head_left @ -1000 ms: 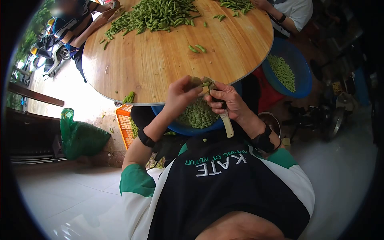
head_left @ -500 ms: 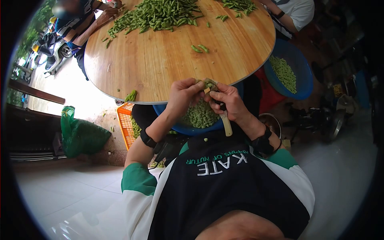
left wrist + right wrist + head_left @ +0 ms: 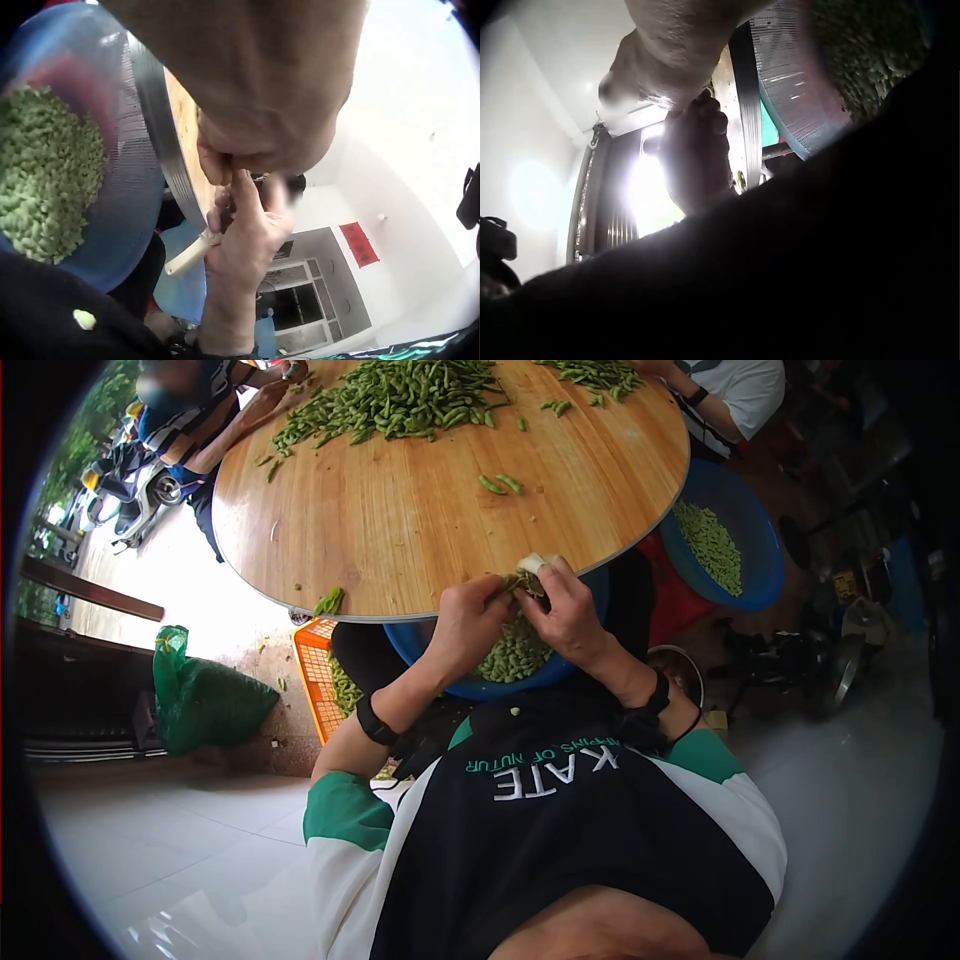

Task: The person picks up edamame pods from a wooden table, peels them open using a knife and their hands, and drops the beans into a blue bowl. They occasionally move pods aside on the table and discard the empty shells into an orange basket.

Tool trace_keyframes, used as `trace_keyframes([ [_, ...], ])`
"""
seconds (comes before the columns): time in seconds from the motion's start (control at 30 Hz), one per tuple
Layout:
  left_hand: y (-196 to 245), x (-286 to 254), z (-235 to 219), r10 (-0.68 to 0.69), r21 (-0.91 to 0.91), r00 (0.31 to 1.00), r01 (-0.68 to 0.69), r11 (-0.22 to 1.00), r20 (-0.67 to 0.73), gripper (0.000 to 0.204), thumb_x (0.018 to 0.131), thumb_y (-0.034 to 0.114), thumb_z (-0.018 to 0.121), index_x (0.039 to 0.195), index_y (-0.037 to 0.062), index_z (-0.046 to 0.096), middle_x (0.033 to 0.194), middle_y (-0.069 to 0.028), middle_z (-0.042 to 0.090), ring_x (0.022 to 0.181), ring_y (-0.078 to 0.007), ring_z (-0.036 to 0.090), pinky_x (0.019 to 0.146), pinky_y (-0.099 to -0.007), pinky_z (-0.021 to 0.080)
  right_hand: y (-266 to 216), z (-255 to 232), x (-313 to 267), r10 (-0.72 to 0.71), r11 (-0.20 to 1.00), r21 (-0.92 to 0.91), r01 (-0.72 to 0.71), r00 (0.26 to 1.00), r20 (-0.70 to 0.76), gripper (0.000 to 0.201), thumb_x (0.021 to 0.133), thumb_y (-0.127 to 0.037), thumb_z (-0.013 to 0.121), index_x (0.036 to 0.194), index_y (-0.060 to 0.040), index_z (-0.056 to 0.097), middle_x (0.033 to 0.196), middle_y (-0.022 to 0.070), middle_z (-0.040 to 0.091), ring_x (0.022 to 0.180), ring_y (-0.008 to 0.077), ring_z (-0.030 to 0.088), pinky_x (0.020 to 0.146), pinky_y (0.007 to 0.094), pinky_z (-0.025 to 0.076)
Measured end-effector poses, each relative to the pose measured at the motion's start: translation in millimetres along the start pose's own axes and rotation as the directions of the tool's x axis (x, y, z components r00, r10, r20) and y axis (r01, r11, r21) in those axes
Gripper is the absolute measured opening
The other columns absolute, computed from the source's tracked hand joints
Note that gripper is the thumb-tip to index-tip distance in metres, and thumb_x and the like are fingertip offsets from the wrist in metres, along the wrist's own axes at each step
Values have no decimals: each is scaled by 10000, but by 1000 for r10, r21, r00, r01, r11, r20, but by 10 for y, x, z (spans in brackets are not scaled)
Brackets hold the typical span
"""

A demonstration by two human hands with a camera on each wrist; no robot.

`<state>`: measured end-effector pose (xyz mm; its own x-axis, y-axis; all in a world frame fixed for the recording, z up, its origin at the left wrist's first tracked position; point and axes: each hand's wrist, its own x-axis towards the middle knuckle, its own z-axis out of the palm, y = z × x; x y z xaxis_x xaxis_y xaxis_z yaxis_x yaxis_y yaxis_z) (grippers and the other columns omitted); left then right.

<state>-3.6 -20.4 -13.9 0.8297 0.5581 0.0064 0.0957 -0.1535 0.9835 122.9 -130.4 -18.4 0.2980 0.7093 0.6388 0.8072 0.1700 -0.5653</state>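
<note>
Both hands meet over the table's near edge, above a blue basin (image 3: 467,686) of shelled green beans (image 3: 515,653). The left hand (image 3: 468,625) has its fingertips pinched on a small green pod (image 3: 511,582), largely covered by fingers. Close against it, the right hand (image 3: 570,615) is curled, with something whitish (image 3: 536,563) at its fingers. In the left wrist view, a knife's cream handle (image 3: 187,256) sticks out from the right hand (image 3: 244,244); its blade is hidden. The right wrist view is dark, showing the left hand (image 3: 697,154) by the right hand (image 3: 682,52).
Heaps of green pods (image 3: 400,400) lie on the round wooden table (image 3: 370,530), with two loose pods (image 3: 500,484) nearer. A second blue basin (image 3: 765,560) stands right. An orange crate (image 3: 312,685) and green bag (image 3: 205,700) are at left. Two other people sit across the table.
The right hand has turned over, and the knife handle that pointed down toward the body no longer shows there in the head view. The left hand has shifted slightly toward the body.
</note>
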Motion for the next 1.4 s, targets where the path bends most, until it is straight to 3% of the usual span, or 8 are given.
trace_keyframes([
  [0.23,46,13,-37,-136,-61,986,143,988,98,144,845,22,520,804,-80,613,638,-109,622,553,-162,613,485,-289,488,-47,-36,-5,-198,979,-37,202,975,103,351,691,68,652,1023,65,540,909,208,533,745,374,582,640,385,505],
  [0.67,362,-451,-627,-372,9,907,378,926,198,136,842,42,546,924,-19,636,680,-85,627,519,-120,577,456,-253,460,60,-136,-42,26,986,152,-62,973,228,208,729,50,608,929,4,579,794,131,552,686,282,575,594,337,465],
  [0.73,333,-663,-922,-119,593,941,-98,799,315,181,830,69,577,983,-3,643,734,-125,636,586,-205,616,527,-319,490,68,-165,-86,29,975,205,-83,968,251,186,733,70,608,909,13,590,756,112,544,621,224,551,558,296,443],
  [0.83,380,-731,-1069,71,835,974,-222,504,216,207,825,94,602,1010,12,646,807,-159,632,712,-305,631,643,-385,504,79,-165,-96,-65,981,195,15,966,249,174,750,63,610,916,11,611,768,98,576,609,167,547,549,277,436],
  [1.07,206,855,-613,441,695,884,-414,588,153,161,858,144,589,957,30,645,816,-202,597,817,-378,597,715,-452,475,90,-100,-87,201,899,319,-298,931,304,180,829,-18,621,1005,11,595,803,124,637,684,178,621,609,273,482],
  [1.13,71,1299,-453,442,678,890,-392,621,110,173,845,169,606,934,25,642,811,-199,595,820,-376,593,721,-449,479,107,-121,-134,263,876,330,-353,921,288,194,821,-47,638,1003,2,590,784,156,628,673,252,634,614,316,489],
  [1.33,-177,1530,-452,374,778,920,-321,540,120,275,797,248,680,917,7,623,818,-204,609,845,-374,590,739,-458,468,173,-265,-126,302,811,432,-394,915,267,293,915,-117,565,1173,15,525,806,67,610,669,108,566,575,277,472],
  [1.4,-225,1436,-553,369,808,926,-280,518,84,262,796,225,677,920,3,618,810,-200,612,831,-380,588,725,-449,471,177,-338,-62,471,427,570,-702,711,522,364,947,-164,517,1269,-4,462,851,40,578,623,68,492,516,226,429],
])
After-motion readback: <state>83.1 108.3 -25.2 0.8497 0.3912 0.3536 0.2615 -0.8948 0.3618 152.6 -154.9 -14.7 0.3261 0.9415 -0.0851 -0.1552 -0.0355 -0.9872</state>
